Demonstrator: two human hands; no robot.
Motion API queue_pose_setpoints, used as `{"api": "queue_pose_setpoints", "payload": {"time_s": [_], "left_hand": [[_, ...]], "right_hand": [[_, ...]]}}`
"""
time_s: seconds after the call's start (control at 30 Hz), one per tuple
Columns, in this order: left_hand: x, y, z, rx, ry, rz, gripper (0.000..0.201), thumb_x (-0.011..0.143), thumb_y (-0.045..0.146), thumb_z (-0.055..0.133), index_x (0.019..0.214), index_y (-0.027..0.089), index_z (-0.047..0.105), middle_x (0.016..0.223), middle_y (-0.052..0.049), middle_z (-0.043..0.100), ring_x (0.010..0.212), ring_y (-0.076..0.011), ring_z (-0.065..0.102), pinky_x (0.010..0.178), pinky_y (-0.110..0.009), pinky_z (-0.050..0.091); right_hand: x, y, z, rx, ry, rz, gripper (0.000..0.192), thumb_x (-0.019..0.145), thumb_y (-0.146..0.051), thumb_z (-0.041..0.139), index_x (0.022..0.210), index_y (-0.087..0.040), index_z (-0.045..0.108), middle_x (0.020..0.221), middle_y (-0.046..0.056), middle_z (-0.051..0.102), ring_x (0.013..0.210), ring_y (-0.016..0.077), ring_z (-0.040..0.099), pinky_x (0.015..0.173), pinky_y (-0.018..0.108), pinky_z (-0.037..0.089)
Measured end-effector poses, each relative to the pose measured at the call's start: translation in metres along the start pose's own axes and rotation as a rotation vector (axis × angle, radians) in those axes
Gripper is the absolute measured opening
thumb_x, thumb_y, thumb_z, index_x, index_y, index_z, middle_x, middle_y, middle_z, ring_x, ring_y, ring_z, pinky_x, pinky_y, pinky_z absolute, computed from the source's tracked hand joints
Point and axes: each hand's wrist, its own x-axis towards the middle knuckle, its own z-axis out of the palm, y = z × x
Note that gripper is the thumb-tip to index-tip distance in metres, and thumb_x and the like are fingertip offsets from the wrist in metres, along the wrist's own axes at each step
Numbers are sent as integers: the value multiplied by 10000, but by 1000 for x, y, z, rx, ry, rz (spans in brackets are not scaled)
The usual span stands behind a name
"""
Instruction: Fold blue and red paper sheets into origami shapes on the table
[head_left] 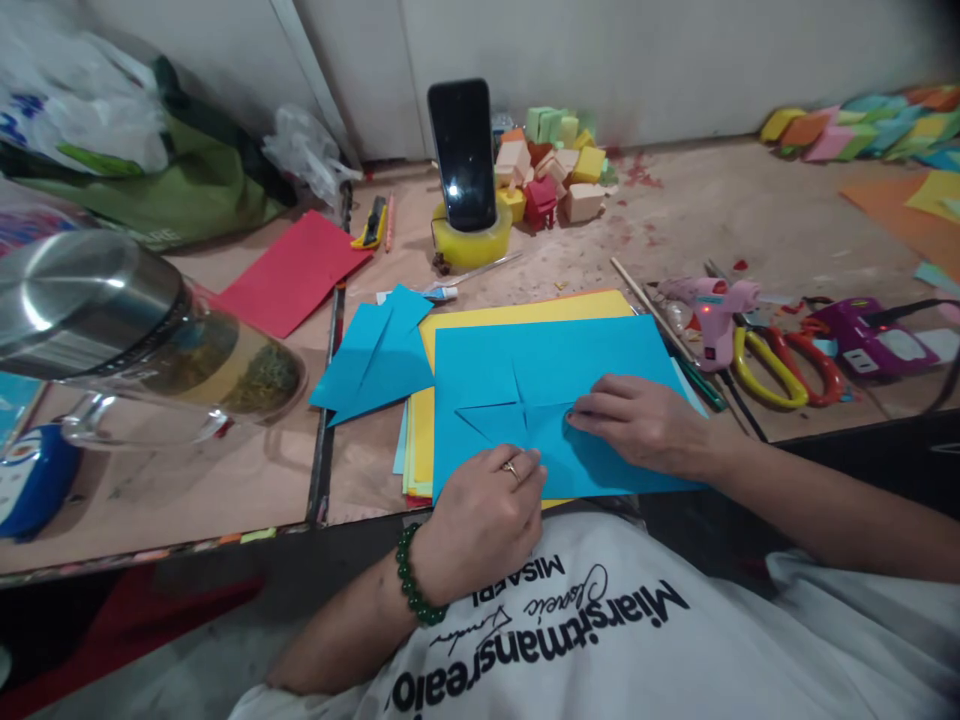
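A folded piece of blue paper (495,418) with a cross of slits and pointed flaps lies on a larger blue sheet (472,360); the two share one colour, so its outline is hard to follow. My right hand (637,420) has its fingers together, gripping the right side of the folded piece. At the lower edge, my left hand (487,505) is closed with its curled fingers on the same piece; its thumb is hidden. Beneath the blue sheet is a stack of coloured paper, with a yellow sheet (540,310) showing. More folded blue paper (382,350) lies to the left.
A glass tea mug (225,350) lies at the left near red paper (292,270). A phone (462,150) stands in a tape roll (472,245), beside small paper boxes (555,175). On the right are a pink glue gun (716,315), scissors (772,368) and a purple power adapter (870,338).
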Motion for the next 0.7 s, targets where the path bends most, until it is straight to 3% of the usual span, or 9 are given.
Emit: {"api": "queue_pose_setpoints", "payload": {"time_s": [0.1,0.2,0.3,0.4,0.57,0.7], "left_hand": [[0,-2,-1,4,-6,-2,272,904,145,460,1077,95,664,1088,-152,690,974,-242,616,804,-414,592],[4,-3,-4,53,-43,3,241,913,151,464,1004,104,682,987,-142,686,880,-243,607,703,-402,589],[7,-3,-7,112,-79,31,236,915,132,457,948,107,689,908,-128,678,800,-239,593,631,-386,572],[7,-2,-7,148,-61,44,240,916,116,454,993,84,679,917,-137,683,793,-237,596,631,-379,569],[1,1,-5,141,-31,26,244,923,95,447,1035,61,662,958,-150,694,832,-229,609,700,-376,576],[-2,0,-3,100,-17,26,244,918,94,456,1051,60,658,1008,-149,702,856,-228,611,738,-378,581]], "right_hand": [[-8,8,-5,48,-21,79,309,929,-85,385,1007,-160,674,926,108,702,768,194,553,681,353,482],[-1,-2,-15,137,-75,239,294,913,-145,401,976,-173,687,904,115,693,798,213,579,717,374,492],[20,-19,-23,244,-206,497,226,888,-343,518,953,-170,649,891,105,674,809,222,610,662,333,470],[45,-26,-27,255,-406,685,305,796,-468,636,931,-197,602,901,74,686,766,221,626,568,288,378],[70,-16,-34,196,-666,688,436,755,-593,648,938,-200,597,874,87,711,740,262,649,513,292,261],[69,-4,-37,155,-726,715,475,738,-627,644,960,-210,598,809,79,708,716,265,654,502,288,262]]}}
